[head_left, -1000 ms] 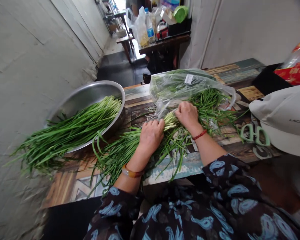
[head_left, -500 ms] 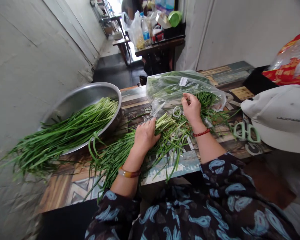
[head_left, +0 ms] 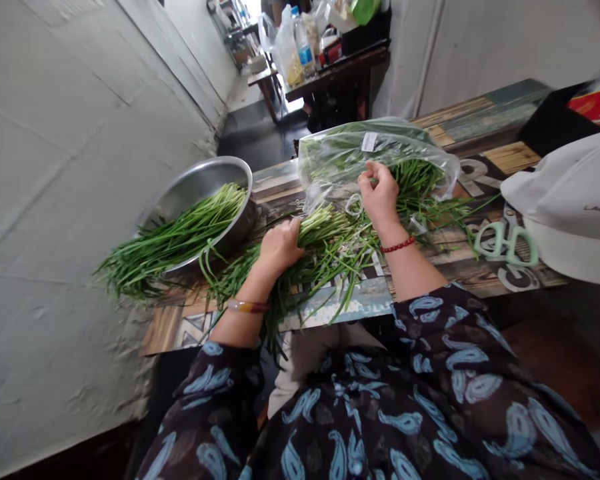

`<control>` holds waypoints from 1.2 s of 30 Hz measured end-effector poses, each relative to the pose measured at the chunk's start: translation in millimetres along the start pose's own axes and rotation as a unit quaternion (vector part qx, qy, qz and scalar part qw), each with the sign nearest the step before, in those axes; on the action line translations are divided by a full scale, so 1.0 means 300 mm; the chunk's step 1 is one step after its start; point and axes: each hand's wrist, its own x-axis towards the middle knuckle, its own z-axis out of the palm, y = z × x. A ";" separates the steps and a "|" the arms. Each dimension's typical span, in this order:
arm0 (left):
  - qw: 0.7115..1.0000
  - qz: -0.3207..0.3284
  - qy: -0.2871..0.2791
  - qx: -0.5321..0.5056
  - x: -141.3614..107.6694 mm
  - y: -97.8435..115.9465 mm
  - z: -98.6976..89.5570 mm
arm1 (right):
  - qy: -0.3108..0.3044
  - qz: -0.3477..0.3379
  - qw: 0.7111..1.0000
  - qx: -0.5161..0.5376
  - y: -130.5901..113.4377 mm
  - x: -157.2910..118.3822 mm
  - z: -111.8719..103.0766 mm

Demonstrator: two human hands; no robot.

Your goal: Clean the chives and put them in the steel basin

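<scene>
On my feed, I see the left hand [head_left: 281,247] wrapped around a bunch of green stalks [head_left: 325,224] on the surface [head_left: 355,303], just this side of the plastic bag [head_left: 337,157]. The right hand [head_left: 383,195] curls before the bag; I cannot tell whether it pinches anything.

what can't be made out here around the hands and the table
All in the head view:
- Left hand: its palm and grip on the green stalks, hidden by its own back
- Metal bowl: its bottom, covered by stalks
- Label on the plastic bag: print too small
- White cap: lettering cut off by the right edge
</scene>
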 end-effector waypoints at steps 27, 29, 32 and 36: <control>0.990 0.030 0.131 0.047 0.103 -0.017 -0.085 | -0.553 -0.292 0.774 -0.099 -0.288 -0.330 0.014; 0.987 0.039 0.146 0.058 0.105 -0.010 -0.093 | -0.502 -0.265 0.813 -0.128 -0.303 -0.318 0.086; 0.988 0.052 0.137 0.050 0.110 -0.001 -0.062 | -0.482 -0.250 0.831 -0.122 -0.322 -0.329 0.099; 0.994 0.036 0.103 0.006 0.123 0.002 0.020 | -0.493 -0.280 0.823 -0.025 -0.301 -0.304 -0.023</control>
